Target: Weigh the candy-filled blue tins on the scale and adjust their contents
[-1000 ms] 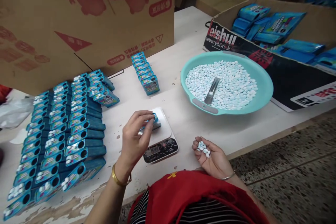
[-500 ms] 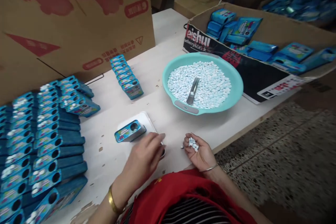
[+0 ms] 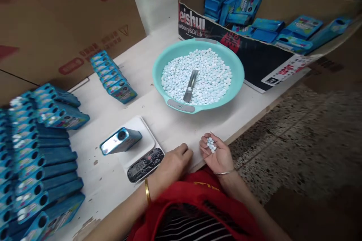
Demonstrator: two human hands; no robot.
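Note:
A blue tin with a round hole lies on its side on the white digital scale. My left hand rests on the table's front edge just right of the scale, fingers curled, nothing visible in it. My right hand is palm up beside it, cupping a few pale blue and white candies. Further back stands a teal bowl full of the same candies, with a metal scoop lying in them.
Rows of filled blue tins crowd the table's left side; a short row of tins stands behind the scale. A big cardboard box stands at the back left. An open carton with blue packs lies at the right; floor beyond.
My left hand let go of the tin on the scale and drew back to the table's front edge. The view swung to the right. My right hand still cups the candies.

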